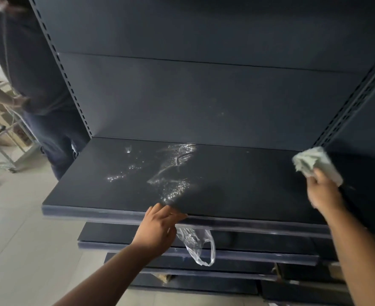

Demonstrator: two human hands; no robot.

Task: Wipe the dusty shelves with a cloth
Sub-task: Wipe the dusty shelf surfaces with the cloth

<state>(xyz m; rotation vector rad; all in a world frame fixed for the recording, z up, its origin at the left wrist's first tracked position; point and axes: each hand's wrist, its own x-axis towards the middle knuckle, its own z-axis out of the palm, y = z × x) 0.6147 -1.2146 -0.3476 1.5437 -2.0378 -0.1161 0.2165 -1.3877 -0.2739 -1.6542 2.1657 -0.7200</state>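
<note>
Head view. Right hand (323, 191) gripping a crumpled pale cloth (316, 164), fingers closed around its lower part, cloth bunching out above the knuckles, over the right end of the top shelf (237, 186) near its rear right corner; whether touching the surface, cannot tell. Left hand (157, 226) resting on the front edge of the same shelf, left of its middle, fingers loosely spread and curling over the lip, pinching a clear plastic bag (198, 244) hanging below the edge in front of the lower shelves (248, 241). Wet streaks and droplets (173, 171) glistening across the middle of the top shelf, from the back edge toward the front. Another person (38, 85) standing at the left end of the unit, beside the slotted upright (65, 76).
</note>
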